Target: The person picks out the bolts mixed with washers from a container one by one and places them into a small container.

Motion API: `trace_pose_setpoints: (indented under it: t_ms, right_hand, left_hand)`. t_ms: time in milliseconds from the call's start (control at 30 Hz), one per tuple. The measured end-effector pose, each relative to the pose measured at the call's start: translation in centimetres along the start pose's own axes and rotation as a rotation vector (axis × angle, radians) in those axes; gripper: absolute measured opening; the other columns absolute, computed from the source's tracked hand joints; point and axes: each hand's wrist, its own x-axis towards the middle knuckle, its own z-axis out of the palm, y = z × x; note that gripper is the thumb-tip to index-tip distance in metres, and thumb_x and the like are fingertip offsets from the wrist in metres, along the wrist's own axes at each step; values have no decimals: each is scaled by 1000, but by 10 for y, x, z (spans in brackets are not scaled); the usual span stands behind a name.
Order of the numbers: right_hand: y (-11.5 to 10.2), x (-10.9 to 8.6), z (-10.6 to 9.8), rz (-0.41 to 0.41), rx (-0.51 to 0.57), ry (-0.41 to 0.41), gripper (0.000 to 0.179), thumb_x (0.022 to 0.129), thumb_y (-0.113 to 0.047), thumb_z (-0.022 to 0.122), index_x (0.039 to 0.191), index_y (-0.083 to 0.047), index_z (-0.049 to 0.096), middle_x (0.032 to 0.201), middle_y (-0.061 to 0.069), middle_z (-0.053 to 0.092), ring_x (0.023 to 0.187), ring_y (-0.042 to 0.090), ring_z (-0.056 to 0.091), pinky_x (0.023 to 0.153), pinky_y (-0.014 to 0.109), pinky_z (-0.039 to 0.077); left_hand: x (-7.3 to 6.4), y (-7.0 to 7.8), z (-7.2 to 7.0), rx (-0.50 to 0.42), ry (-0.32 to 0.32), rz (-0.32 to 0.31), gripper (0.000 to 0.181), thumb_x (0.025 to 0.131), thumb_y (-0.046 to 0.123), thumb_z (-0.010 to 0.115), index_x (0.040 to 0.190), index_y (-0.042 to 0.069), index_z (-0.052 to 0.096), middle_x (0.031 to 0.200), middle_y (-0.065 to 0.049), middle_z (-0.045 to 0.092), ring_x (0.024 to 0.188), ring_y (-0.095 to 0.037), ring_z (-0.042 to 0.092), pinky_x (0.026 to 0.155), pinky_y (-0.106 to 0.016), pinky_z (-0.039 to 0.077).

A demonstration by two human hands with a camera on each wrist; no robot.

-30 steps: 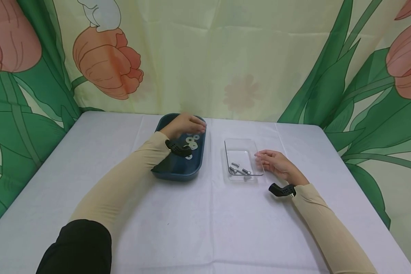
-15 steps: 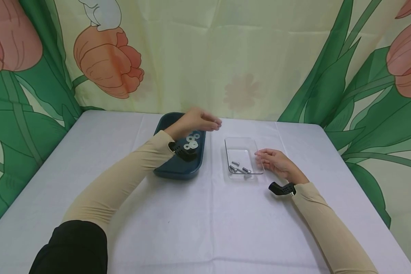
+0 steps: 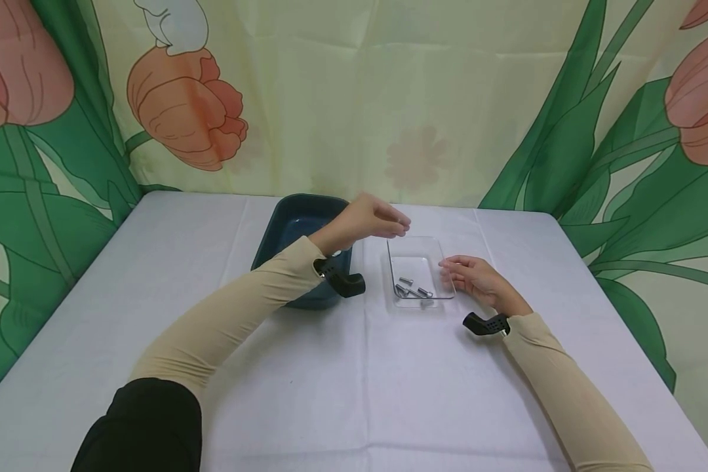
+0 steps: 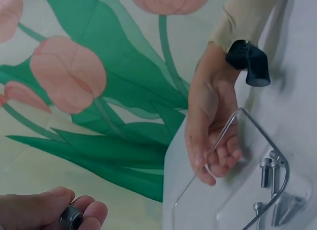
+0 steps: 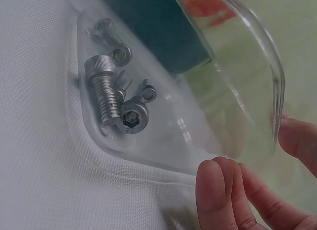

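My left hand (image 3: pixel 373 219) is in the air between the blue tray (image 3: pixel 292 226) and a clear plastic box (image 3: pixel 414 267). Thumb and fingers pinch a socket head bolt (image 4: pixel 71 217), its hex recess showing in the left wrist view; the head view hides it. My right hand (image 3: pixel 480 283) holds the box by its right wall, thumb at the rim and the other fingers outside. Several silver socket head bolts (image 5: pixel 132 118) of different sizes lie in the near end of the box. A washer (image 3: pixel 336 253) in the tray peeks out beneath my left wrist.
The white-clothed table (image 3: pixel 330 393) carries both containers, the tray left of the box. Behind its far edge hangs a tulip-patterned curtain (image 3: pixel 342 98). My left forearm (image 3: pixel 230 314) crosses over the tray's near right part.
My left hand has moved right, out from over the tray toward the clear box, its forearm now covering most of the washers. The right hand and box have stayed put.
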Motion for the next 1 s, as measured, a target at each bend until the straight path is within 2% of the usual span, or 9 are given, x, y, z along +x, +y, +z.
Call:
trace_pose_setpoints:
  t_ms: [300, 500, 733, 1000]
  right_hand:
    - [0, -1, 1, 10, 12, -4, 20, 92, -22, 60, 107, -11, 52, 85, -10, 64, 78, 3, 62, 75, 17, 53]
    - [1, -2, 2, 14, 15, -7, 19, 93, -22, 59, 107, -11, 52, 86, -10, 64, 78, 3, 62, 75, 17, 53]
    - [1, -2, 2, 8, 14, -14, 18, 93, -21, 58, 107, -11, 52, 87, -10, 65, 79, 3, 62, 75, 17, 53]
    - [3, -3, 2, 2, 11, -18, 14, 94, -20, 56, 106, -13, 54, 90, -9, 65, 80, 3, 63, 76, 16, 52]
  left_hand:
    - [14, -13, 22, 21, 1, -9, 27, 85, 7, 68, 111, 1, 68, 112, -11, 69, 102, -18, 66, 85, -23, 53]
    - [28, -28, 33, 61, 34, -68, 26, 85, 8, 68, 110, 3, 69, 111, -8, 69, 99, -16, 66, 83, -22, 54]
    - [41, -43, 38, 52, 71, -121, 28, 85, 6, 67, 112, 0, 67, 112, -11, 69, 99, -19, 67, 84, -23, 54]
    - [45, -51, 40, 34, 98, -165, 28, 85, 5, 67, 112, -2, 67, 112, -13, 68, 99, -21, 67, 81, -21, 54]
